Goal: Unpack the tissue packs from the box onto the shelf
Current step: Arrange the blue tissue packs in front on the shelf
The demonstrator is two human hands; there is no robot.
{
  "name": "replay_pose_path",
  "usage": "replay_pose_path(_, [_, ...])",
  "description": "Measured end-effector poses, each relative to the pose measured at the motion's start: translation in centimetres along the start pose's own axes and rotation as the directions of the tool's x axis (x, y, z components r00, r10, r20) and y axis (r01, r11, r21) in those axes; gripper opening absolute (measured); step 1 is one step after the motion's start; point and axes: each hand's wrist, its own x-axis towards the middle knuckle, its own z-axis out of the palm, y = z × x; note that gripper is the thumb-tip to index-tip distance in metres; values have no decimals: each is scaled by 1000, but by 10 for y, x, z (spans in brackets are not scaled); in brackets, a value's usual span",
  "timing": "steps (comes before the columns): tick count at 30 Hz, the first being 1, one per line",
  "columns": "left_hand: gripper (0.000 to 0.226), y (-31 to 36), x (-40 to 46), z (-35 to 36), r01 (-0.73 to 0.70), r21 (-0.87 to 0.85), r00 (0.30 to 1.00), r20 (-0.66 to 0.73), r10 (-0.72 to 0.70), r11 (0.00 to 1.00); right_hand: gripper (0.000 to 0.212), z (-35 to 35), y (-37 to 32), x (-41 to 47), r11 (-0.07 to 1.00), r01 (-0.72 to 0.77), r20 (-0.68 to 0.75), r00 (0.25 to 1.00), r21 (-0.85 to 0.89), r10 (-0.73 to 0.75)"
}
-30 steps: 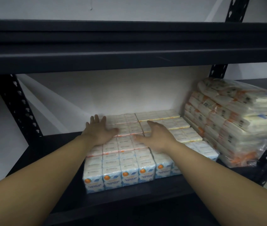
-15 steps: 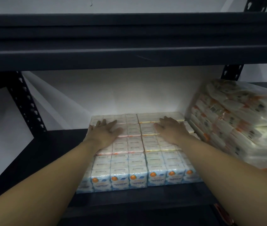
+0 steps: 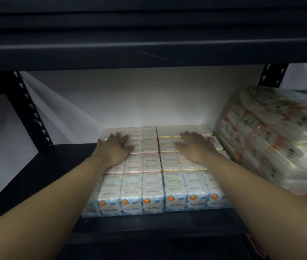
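Note:
Two blocks of white tissue packs [image 3: 150,177] with orange-and-blue labels lie side by side on the dark shelf board [image 3: 41,181], pushed close together. My left hand [image 3: 116,149] rests flat on top of the left block, fingers spread. My right hand [image 3: 195,147] lies flat on the right block, fingers spread toward the back wall. Neither hand grips anything. The box is not in view.
A tall stack of plastic-wrapped tissue bundles [image 3: 272,139] fills the shelf's right side, touching the right block. The dark upper shelf [image 3: 148,44] hangs low overhead. A perforated black upright [image 3: 30,109] stands at the left, with bare shelf board beside it.
The right block has slid left and straightened against the left block. My right hand moved back and right onto that block. My left hand stayed on the left block.

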Motion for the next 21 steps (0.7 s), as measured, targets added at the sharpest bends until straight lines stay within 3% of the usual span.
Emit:
replay_pose_path(16, [73,2,-3,-5,-14,53,1000,26,13,998,64,0,0,-3,1000,15,-4,1000,27,-15])
replay_pose_path(21, [79,11,-20,-12,-28,-26,1000,-10,27,999,65,-7,-7,-9,999,3,-16,1000,47,-2])
